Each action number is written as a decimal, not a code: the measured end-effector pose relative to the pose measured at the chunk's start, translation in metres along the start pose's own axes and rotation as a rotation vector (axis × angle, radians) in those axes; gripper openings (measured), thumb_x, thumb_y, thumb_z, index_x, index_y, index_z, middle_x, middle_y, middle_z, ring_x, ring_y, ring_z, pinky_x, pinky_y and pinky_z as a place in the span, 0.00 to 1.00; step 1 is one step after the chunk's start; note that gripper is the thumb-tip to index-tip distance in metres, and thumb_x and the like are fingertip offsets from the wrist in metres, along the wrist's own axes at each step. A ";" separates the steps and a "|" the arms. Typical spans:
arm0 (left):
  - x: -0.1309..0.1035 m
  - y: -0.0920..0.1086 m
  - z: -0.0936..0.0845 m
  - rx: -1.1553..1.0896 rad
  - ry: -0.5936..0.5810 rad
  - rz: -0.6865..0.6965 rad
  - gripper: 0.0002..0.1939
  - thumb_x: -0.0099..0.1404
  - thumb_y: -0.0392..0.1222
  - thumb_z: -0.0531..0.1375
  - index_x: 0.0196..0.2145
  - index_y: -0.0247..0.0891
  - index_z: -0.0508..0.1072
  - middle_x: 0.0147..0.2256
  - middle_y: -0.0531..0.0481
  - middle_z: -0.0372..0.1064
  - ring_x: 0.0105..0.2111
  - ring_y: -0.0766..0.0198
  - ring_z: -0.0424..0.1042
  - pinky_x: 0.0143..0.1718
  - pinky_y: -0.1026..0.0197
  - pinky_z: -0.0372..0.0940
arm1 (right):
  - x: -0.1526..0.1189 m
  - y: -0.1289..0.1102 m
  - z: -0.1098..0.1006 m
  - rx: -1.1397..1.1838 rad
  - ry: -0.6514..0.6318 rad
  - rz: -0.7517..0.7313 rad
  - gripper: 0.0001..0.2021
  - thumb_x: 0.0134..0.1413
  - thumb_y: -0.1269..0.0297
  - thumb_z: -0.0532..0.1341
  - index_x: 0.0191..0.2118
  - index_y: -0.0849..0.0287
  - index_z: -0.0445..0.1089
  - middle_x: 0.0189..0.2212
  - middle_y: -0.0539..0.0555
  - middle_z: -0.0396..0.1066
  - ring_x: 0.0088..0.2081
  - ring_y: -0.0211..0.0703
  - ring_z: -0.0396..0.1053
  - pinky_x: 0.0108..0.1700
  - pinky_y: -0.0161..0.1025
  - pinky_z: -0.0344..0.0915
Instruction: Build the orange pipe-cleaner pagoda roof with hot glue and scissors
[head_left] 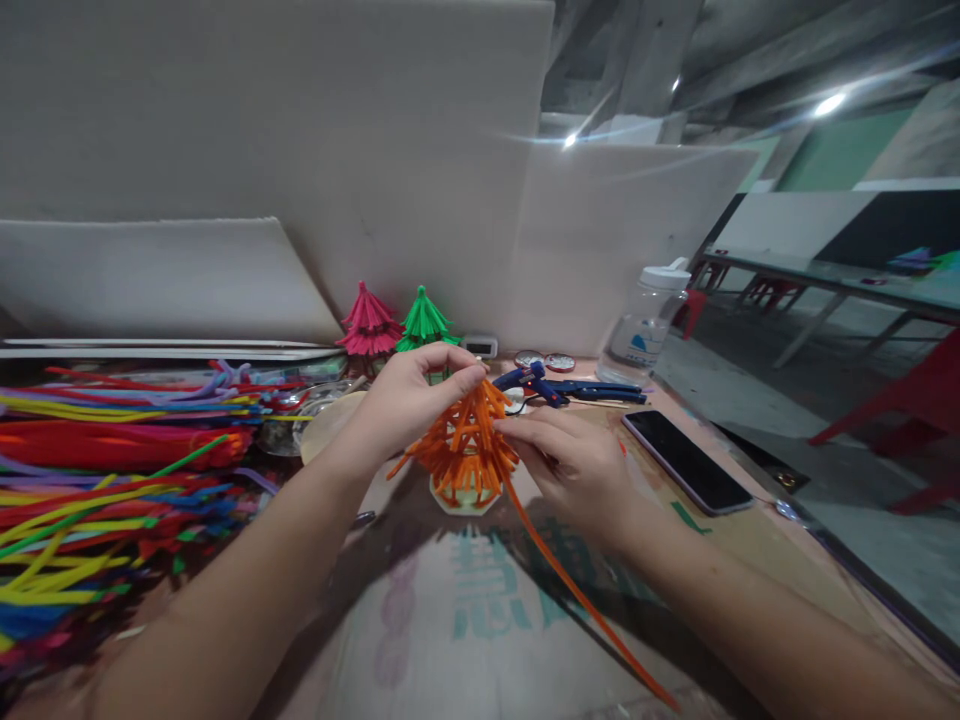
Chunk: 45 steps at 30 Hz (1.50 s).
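Note:
An orange pipe-cleaner tower [466, 450] with tiered, sloping strips stands upright on a pale base [465, 500] in the middle of the table. My left hand [420, 385] reaches over from the left, thumb and fingers closed on the tower's top. On the right side, my right hand [566, 455] pinches orange pipe cleaner against the tower with thumb and forefinger. From there a long orange pipe cleaner [577, 590] trails down toward the front right. Behind stand a pink [367, 320] and a green [424, 320] pipe-cleaner tower.
Loose coloured pipe cleaners [112, 480] cover the left side. A blue glue gun [532, 380], dark-handled pliers [600, 391], a water bottle [645, 325] and a phone [685, 461] lie or stand at the right. White boards [375, 150] rise behind the table.

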<state>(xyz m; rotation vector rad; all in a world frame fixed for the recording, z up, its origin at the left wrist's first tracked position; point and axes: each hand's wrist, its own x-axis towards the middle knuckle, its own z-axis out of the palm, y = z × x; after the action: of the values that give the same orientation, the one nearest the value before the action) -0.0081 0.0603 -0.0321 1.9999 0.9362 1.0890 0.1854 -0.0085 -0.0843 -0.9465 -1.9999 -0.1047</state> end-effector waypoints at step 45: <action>0.000 0.001 -0.011 0.281 -0.026 0.193 0.16 0.67 0.50 0.58 0.43 0.37 0.80 0.44 0.44 0.77 0.47 0.56 0.74 0.52 0.55 0.65 | -0.001 0.014 -0.007 -0.111 0.013 -0.307 0.08 0.64 0.70 0.59 0.46 0.62 0.73 0.34 0.57 0.75 0.37 0.45 0.69 0.39 0.41 0.64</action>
<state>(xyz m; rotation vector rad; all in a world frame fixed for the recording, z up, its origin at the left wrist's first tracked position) -0.0180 0.0621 -0.0270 2.3696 0.9397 1.0788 0.1995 -0.0026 -0.0847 -0.6975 -2.1325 -0.3947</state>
